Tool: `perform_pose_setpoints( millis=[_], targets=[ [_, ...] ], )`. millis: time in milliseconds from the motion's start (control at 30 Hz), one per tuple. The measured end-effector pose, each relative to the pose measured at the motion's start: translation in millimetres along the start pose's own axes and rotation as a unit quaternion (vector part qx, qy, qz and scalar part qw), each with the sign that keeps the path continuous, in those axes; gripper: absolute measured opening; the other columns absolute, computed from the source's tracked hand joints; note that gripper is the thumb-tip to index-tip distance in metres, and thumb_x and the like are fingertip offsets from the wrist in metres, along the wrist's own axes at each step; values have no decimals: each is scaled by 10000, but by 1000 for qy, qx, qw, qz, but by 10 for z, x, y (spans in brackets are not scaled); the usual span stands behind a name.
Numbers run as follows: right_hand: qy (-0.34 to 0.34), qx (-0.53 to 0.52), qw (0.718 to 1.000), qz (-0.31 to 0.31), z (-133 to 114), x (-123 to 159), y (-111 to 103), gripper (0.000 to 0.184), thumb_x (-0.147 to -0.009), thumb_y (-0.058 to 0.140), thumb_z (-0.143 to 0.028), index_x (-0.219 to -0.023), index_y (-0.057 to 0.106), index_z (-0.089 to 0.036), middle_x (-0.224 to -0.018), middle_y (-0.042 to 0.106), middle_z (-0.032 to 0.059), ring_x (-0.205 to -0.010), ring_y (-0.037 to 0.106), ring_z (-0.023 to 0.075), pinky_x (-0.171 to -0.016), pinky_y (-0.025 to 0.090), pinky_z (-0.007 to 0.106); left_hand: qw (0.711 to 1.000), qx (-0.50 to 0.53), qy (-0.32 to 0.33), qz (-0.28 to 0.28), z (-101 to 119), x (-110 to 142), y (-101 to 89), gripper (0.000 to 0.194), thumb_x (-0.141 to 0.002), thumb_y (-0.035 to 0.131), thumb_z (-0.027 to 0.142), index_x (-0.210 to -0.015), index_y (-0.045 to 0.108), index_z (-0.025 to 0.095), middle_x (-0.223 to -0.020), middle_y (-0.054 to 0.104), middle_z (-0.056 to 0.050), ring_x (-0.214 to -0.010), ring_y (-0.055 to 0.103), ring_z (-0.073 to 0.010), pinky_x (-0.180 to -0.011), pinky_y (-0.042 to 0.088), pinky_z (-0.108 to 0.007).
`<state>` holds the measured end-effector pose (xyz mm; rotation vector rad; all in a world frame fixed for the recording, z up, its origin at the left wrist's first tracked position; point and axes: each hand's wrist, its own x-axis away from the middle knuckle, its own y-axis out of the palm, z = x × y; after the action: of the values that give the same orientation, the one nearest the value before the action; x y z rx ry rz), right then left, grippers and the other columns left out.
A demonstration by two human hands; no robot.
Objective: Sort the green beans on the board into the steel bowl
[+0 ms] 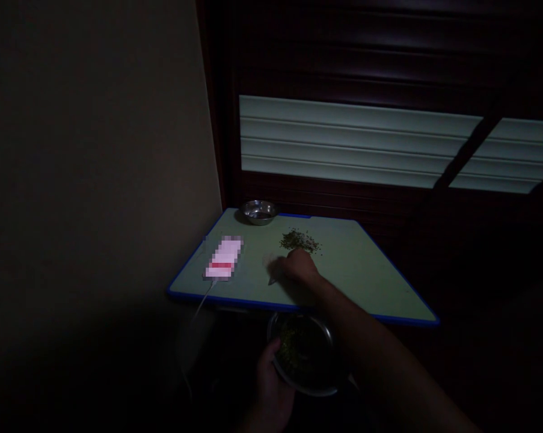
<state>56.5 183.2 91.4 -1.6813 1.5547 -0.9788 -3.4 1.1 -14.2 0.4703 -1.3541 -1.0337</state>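
My left hand (273, 385) grips a round metal bowl (328, 391) just below the table's front edge, its thumb over the rim. Greenish small pieces (291, 349) lie inside that bowl, dim in the shadow. Over the table, my right hand (300, 266) is closed, knuckles up, next to a scattered pile of small dark grains or seeds (298, 240). A pale, blurred shape shows at the left of its fingers; I cannot make out what it is.
A light green folding-type table (365, 270) with a blue edge stands against a slatted dark door (343, 144). A shallow metal bowl (259, 213) sits at its back left. A lit phone (223, 258) with a white cable (203, 299) lies at the left, near the wall (118, 150).
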Motion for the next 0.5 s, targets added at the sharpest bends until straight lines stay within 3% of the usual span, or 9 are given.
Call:
perform_pose_setpoints(
  millis=[367, 500],
  targets=[
    [-24, 38, 999, 16, -42, 11, -113, 300, -778, 561, -307, -815, 761, -87, -825, 746, 165, -751, 690, 212, -580, 438, 242, 1000, -8, 14, 17, 4, 16, 32, 233, -860, 556, 241, -816, 752, 123, -855, 791, -116, -879, 727, -270, -890, 528, -423],
    [-41, 17, 999, 6, -16, 59, -197, 249, -778, 554, -265, -708, 732, -107, -732, 734, 148, -673, 671, 192, -570, 444, 238, 1000, -12, 24, 12, -3, 37, 64, 218, -853, 561, 229, -820, 748, 124, -846, 790, -109, -819, 728, -253, -839, 544, -403]
  ],
)
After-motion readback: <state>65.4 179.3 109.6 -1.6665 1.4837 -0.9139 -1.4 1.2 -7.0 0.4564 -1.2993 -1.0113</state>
